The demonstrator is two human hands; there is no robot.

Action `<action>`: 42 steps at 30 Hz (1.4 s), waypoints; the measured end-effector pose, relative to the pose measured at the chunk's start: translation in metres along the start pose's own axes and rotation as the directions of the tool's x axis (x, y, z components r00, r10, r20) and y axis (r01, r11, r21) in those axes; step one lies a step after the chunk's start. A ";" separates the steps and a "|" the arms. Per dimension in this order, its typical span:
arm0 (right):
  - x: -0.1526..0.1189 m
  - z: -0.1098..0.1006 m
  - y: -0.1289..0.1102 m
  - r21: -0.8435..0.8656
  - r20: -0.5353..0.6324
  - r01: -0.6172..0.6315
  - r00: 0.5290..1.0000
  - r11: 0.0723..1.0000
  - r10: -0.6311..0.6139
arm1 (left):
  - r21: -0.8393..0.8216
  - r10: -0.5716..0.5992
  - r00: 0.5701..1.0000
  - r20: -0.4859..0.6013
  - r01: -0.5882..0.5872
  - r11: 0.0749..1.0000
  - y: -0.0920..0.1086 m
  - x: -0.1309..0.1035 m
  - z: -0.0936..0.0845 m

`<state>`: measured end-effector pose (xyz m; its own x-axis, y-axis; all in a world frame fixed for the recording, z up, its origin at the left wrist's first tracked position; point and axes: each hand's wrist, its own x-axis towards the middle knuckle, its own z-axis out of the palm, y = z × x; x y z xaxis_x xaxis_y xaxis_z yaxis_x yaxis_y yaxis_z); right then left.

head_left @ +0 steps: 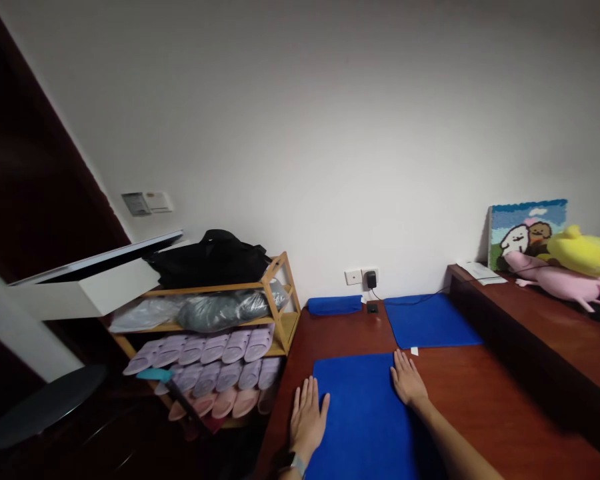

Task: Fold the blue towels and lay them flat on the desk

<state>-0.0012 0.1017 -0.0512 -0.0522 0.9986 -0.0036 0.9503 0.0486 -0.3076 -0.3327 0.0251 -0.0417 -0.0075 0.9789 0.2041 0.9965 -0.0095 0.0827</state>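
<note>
A blue cloth (360,420) is spread out on the reddish-brown wooden desk (480,400), its near end cut off by the bottom of the view. My left hand (309,415) lies flat along its left edge, fingers stretched forward and thumb over the cloth. On the opposite edge, near the far right corner, rests my right hand (409,380), also flat with fingers extended. Neither hand grips anything. Farther back lies a second flat blue cloth (433,321) with a white tag. A rolled or folded blue cloth (335,305) sits against the wall.
Left of the desk stands a wooden rack (280,313) with several slippers (220,347) and a black bag (215,257). A plugged-in adapter (371,280) trails a cable across the desk. On the raised ledge at right are plush toys (565,280) and a dog picture (527,230).
</note>
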 end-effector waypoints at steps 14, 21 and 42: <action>-0.001 -0.006 0.000 -0.031 0.025 0.050 0.998 0.998 -0.049 | -0.257 0.402 0.906 0.131 -0.361 0.896 0.184 0.077 0.031; -0.005 -0.014 -0.005 0.033 0.025 -0.007 1.000 0.999 0.006 | -0.071 0.141 0.977 0.159 -0.131 0.989 0.051 0.075 0.009; -0.001 -0.006 0.001 -0.044 0.019 0.067 0.998 0.997 -0.066 | -0.280 0.398 0.908 0.129 -0.352 0.893 0.205 0.065 0.030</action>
<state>0.0015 0.1010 -0.0462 -0.1205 0.9927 -0.0018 0.9573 0.1157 -0.2651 -0.1269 0.0928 -0.0406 0.4006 0.9115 0.0927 0.8696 -0.4102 0.2748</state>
